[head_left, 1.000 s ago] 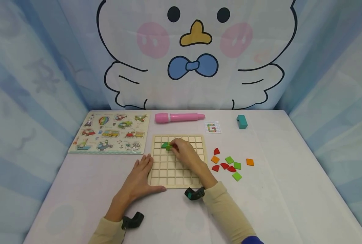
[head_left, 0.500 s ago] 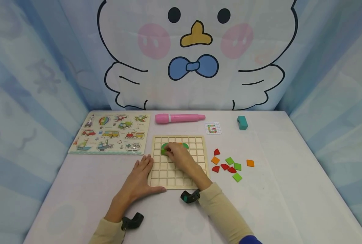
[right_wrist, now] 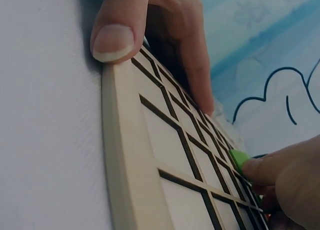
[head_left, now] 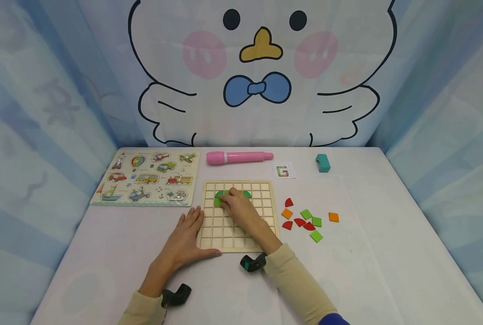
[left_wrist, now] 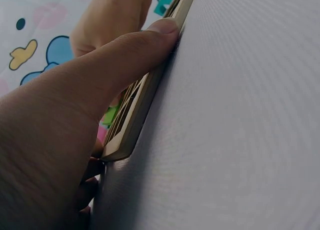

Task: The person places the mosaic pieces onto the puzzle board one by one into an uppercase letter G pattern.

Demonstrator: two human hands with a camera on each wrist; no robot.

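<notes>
Now, right hand (head_left: 243, 211) pinching green tile (head_left: 217, 202), left hand (head_left: 186, 234) spread against board (head_left: 228, 231); a crooked press could jam it.

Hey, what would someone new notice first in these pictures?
Probably the big cartoon figure printed behind the table. Next, the wooden grid board mid-table, with the right hand at a green tile. Then the loose red, orange and green pieces scattered right of the board.

Board (head_left: 217, 231): pale cream, square grid. Tiles (head_left: 316, 236): lime, orange, red, darker green. Pen (head_left: 245, 156): pink, pale band. Block (head_left: 323, 164): teal. Card (head_left: 284, 170): white, gridded, multicoloured G. Sleeves (head_left: 300, 284): beige. Table (head_left: 387, 266): whitish.
</notes>
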